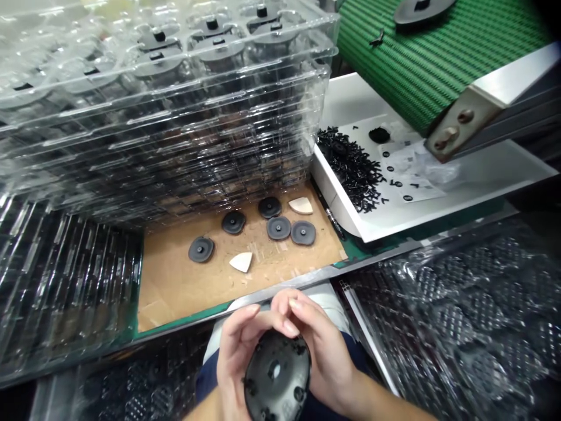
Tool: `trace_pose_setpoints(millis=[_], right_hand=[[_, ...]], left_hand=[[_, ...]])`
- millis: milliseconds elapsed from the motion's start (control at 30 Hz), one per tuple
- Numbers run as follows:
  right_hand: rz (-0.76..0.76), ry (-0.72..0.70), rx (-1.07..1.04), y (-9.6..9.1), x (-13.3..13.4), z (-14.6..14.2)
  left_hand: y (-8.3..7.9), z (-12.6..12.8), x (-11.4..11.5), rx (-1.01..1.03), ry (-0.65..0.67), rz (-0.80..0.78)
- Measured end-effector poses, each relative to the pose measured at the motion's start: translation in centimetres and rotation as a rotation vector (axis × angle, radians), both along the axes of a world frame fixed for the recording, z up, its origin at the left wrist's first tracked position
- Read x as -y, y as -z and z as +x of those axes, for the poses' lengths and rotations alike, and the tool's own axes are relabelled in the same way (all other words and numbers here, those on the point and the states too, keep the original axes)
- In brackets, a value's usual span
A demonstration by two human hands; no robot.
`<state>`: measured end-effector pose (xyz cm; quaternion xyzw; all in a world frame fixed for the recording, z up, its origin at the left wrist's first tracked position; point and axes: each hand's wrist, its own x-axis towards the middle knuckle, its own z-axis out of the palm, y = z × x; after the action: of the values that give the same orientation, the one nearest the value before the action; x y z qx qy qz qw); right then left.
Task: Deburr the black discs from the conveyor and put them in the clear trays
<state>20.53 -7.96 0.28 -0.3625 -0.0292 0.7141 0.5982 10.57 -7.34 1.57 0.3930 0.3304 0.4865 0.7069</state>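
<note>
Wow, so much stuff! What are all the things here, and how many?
big black disc: one, black, held at bottom middle
brown board: one, brown, bench middle
small discs: five, dark grey, on that board
rounded wedges: two, cream, on that board
clear tray stack: one, see-through, upper left, dark discs on top
white tray: one, white, right, holding tiny black bits
conveyor belt: one, green, top right, carrying one round black part
left hand: one, bare, on the disc's left
right hand: one, bare, on the disc's right
</note>
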Motion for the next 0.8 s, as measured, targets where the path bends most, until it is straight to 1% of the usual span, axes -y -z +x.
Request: trace_pose_setpoints(millis=[167, 233, 300, 367, 433, 533, 600, 633, 700, 733, 800], right_hand=[[-0.023, 0.039, 0.012, 0.0, 0.0, 0.3], [-0.034, 0.044, 0.011, -0.1, -0.1, 0.3], [-0.057, 0.046, 0.001, 0.2, -0.2, 0.3], [-0.095, 0.054, -0.011, 1.3, -0.3, 0.5], [-0.145, 0.067, -0.014, 3.4, -0.4, 0.9], [-0.219, 0.019, 0.001, 7.3, -0.1, 2.2], [-0.244, -0.056, 0.036, 9.6, 0.7, 3.1], [-0.245, -0.093, 0.066, 10.4, 1.2, 3.5], [-0.229, -0.14, 0.156, 11.3, 2.4, 4.0], [-0.217, -0.146, 0.218, 11.3, 2.9, 4.3], [-0.191, -0.117, 0.383, 10.5, 3.6, 4.8]], left_hand=[[0.0, 0.4, 0.0, 0.032, 0.038, -0.02], [0.4, 0.3, -0.2, 0.023, 0.033, -0.019], [1.4, 0.0, -0.7, 0.026, 0.054, 0.001], [2.7, -0.5, -1.4, 0.04, 0.131, 0.038], [3.9, -0.9, -2.1, 0.034, 0.163, 0.05], [4.9, -1.1, -2.8, -0.004, 0.081, -0.008], [4.9, -0.8, -3.1, -0.023, 0.051, -0.054], [4.7, -0.6, -3.3, -0.045, 0.036, -0.093], [4.2, -0.1, -3.8, -0.11, 0.003, -0.202], [4.0, 0.2, -4.1, -0.144, -0.013, -0.261], [3.9, 0.7, -4.7, -0.201, -0.015, -0.382]])
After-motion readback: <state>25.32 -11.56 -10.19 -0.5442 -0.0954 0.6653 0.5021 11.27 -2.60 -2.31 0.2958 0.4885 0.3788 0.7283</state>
